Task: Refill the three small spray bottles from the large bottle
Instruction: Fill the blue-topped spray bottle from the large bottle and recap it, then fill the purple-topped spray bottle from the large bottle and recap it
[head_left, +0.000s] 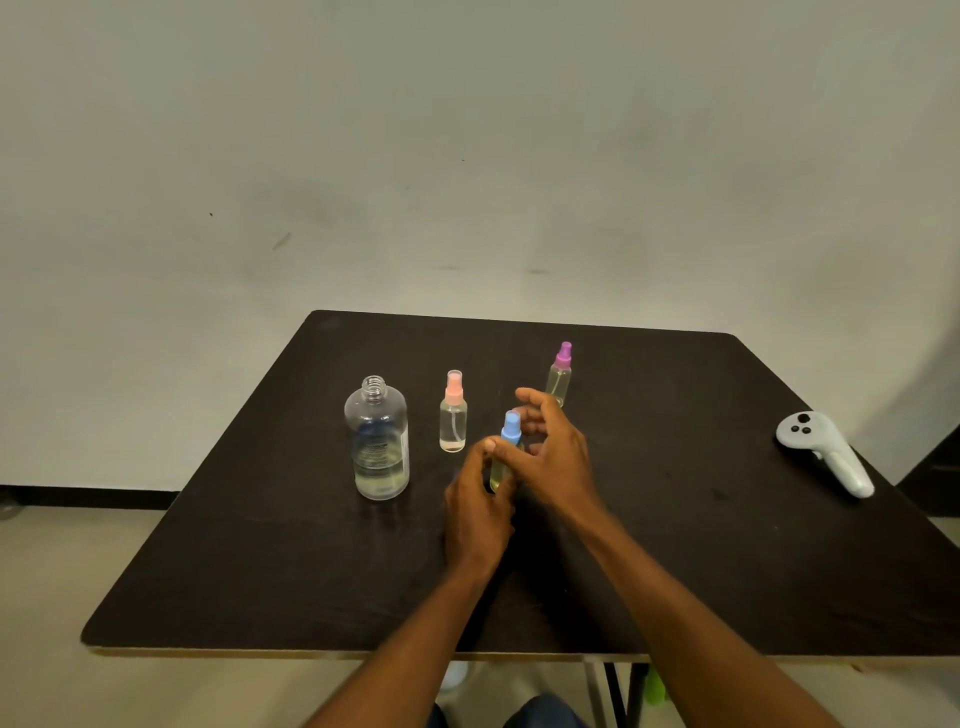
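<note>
Holding the blue-capped bottle (505, 457) upright on the table (260, 545): left hand (475, 506) clamped around its body, right hand (550, 452) loosely curled beside the sprayer. Pink-capped bottle (453, 413) and purple-capped bottle (559, 374) stand capped, holding liquid. Large bottle (378, 441) open, part full. Judged near finished.

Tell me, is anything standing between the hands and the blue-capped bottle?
No. Both hands are already at the blue-capped bottle: the left hand wraps its body, and the right hand is around its cap side. The large bottle and the pink-capped bottle stand apart, to the left.
</note>
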